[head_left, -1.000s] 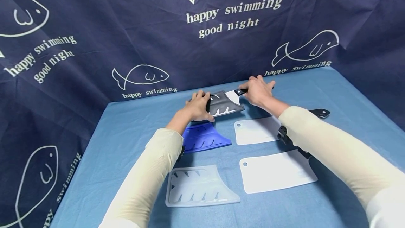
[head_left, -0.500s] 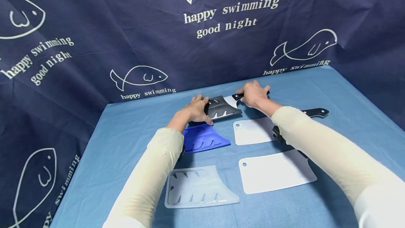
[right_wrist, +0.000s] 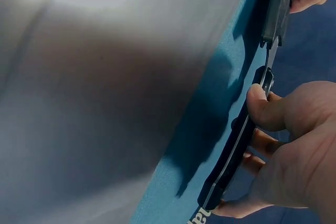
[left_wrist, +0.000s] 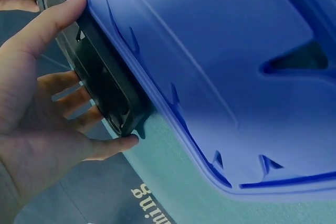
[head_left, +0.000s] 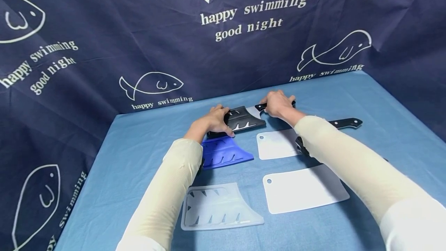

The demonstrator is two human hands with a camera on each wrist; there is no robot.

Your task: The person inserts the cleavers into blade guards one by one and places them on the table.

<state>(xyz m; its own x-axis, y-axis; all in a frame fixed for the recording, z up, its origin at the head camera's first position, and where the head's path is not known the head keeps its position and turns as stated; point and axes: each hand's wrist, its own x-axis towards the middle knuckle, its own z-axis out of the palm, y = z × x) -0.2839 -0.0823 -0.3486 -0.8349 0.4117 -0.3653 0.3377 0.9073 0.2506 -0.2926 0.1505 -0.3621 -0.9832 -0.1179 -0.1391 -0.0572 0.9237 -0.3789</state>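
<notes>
At the far side of the table, a cleaver [head_left: 253, 111] has its blade mostly inside a black blade guard [head_left: 245, 119]. My left hand [head_left: 216, 120] holds the guard across its closed end, thumb on the near edge and fingers along the far one, as the left wrist view shows. The cleaver's black handle [right_wrist: 233, 140] is gripped by my right hand [right_wrist: 296, 140], with the thumb on the near side and the fingers behind. Just in front of the black guard lies a blue blade guard [head_left: 226, 153], partly covered by my left wrist.
A translucent guard [head_left: 223, 208] lies at the near left. Right of the guards are two bare cleavers, a farther one [head_left: 277, 145] and a nearer one [head_left: 306, 189], their handles partly hidden by my right arm. A dark blue printed cloth [head_left: 240, 61] stands behind the table.
Both hands have lowered the sheathed cleaver toward the tabletop and a little toward me. Most of that shift came in the first half second; the grips stay the same.
</notes>
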